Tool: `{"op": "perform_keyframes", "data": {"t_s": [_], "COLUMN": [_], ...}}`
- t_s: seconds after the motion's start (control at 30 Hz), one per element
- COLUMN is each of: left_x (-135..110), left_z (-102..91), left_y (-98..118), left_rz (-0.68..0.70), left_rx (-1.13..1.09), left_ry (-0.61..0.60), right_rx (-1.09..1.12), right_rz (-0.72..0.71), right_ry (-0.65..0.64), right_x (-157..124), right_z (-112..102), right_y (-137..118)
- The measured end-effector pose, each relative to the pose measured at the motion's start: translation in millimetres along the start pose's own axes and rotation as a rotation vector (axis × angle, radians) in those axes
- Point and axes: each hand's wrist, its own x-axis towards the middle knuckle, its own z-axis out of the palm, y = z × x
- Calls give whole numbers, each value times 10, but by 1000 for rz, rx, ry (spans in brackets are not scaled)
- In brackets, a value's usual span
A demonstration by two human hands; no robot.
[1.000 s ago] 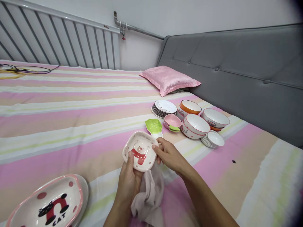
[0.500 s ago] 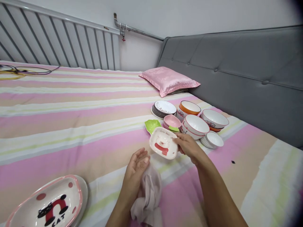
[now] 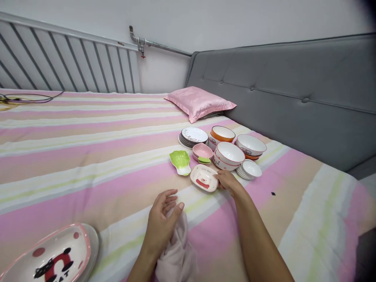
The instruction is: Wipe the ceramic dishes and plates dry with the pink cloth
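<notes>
My right hand (image 3: 227,181) grips the right rim of a small white square dish (image 3: 203,177) with a red bear picture. The dish rests on the striped bedsheet (image 3: 88,156), beside a green leaf-shaped dish (image 3: 180,161). My left hand (image 3: 162,223) hovers near the bottom middle with its fingers loosely curled over a pale pink cloth (image 3: 176,254), which hangs under the palm.
Behind the dish stand a stack of plates (image 3: 192,136), a pink heart dish (image 3: 202,151), three bowls (image 3: 229,154) and a stack of small white saucers (image 3: 249,169). A pink pillow (image 3: 199,102) lies against the grey headboard (image 3: 293,90). An oval cat dish (image 3: 53,258) sits at bottom left.
My right hand has carried the bear dish away from my left hand, forward and down onto the sheet next to the green dish. My left hand stayed back with the cloth.
</notes>
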Motion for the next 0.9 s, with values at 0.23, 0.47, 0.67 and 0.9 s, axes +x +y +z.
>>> {"op": "perform_keyframes", "data": {"t_s": [0.23,0.47,0.67,0.9], "left_x": [7,12,-32,-233], "left_z": [65,88,167,484], "left_y": [-84,-138,-28,-2], "left_rz": [208,287,213,21], "left_rx": [364,808,738,397], "left_ry": [-31,133,76,141], "right_rx": [84,109,108,301], "right_rz": [180,-11,-303,-665], "right_ry": [-96,86,87,-119], "right_x": [-115,-522,-1235,-1869], "right_z": [23,89,123,202], "right_y": [78,296,312,491]}}
